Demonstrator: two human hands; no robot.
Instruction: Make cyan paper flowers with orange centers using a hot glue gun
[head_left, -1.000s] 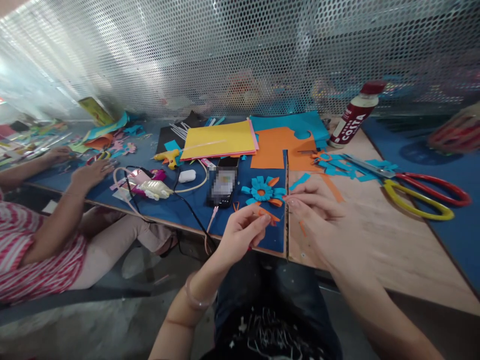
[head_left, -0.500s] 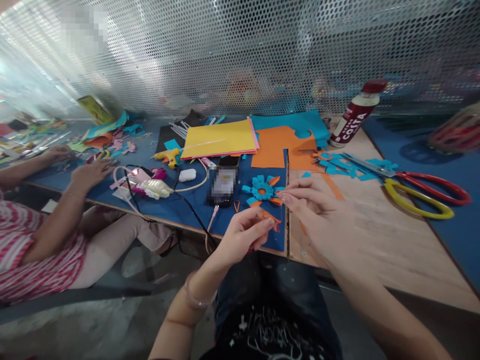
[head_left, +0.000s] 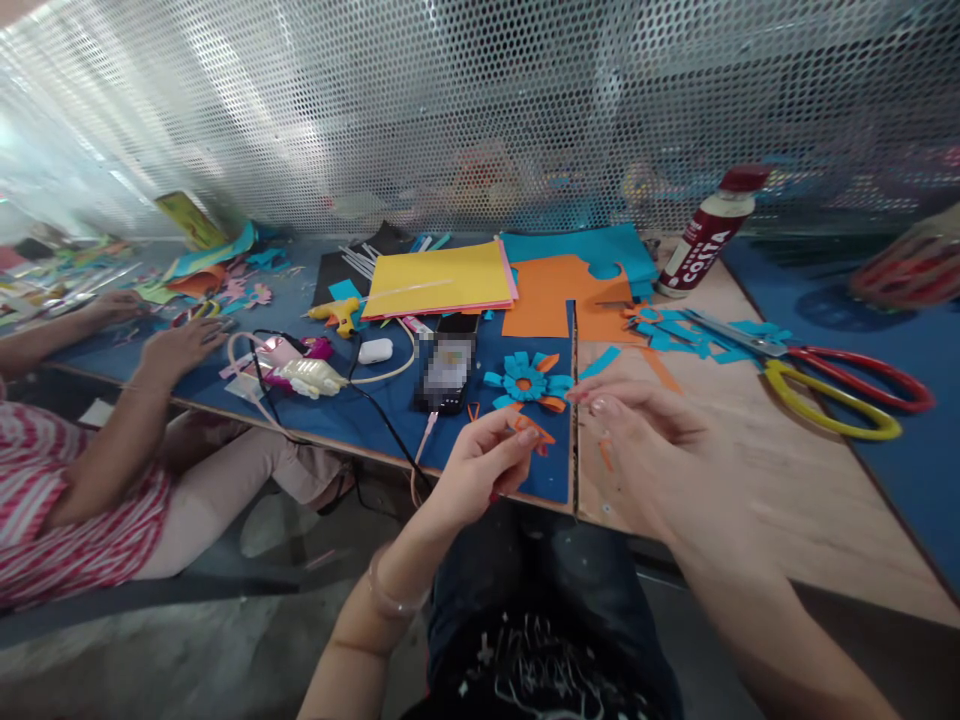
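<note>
My left hand (head_left: 480,465) is closed in a pinch on a small orange paper strip (head_left: 541,436), just above the table's front edge. To its right, my right hand (head_left: 652,440) has thumb and fingertips pressed together. Whatever may be between those fingertips is too small to make out. Behind both hands lies a blue and orange paper flower (head_left: 525,382) with looped petals, on the blue tabletop. A blue paper strip (head_left: 600,362) lies just beyond my right fingers. A small folded orange scrap (head_left: 473,411) rests left of the flower.
Scissors (head_left: 817,375) with red and yellow handles lie right, by blue paper scraps (head_left: 679,332) and a Costa bottle (head_left: 705,235). Behind are yellow sheets (head_left: 439,278) and orange paper (head_left: 544,295). A phone (head_left: 446,370), cables and a yellow glue gun (head_left: 341,315) sit left, nearer another person's hand (head_left: 180,345).
My right hand has drawn back slightly to the right, away from the flower, showing more of the blue strip. My left hand has shifted a little left with the orange strip.
</note>
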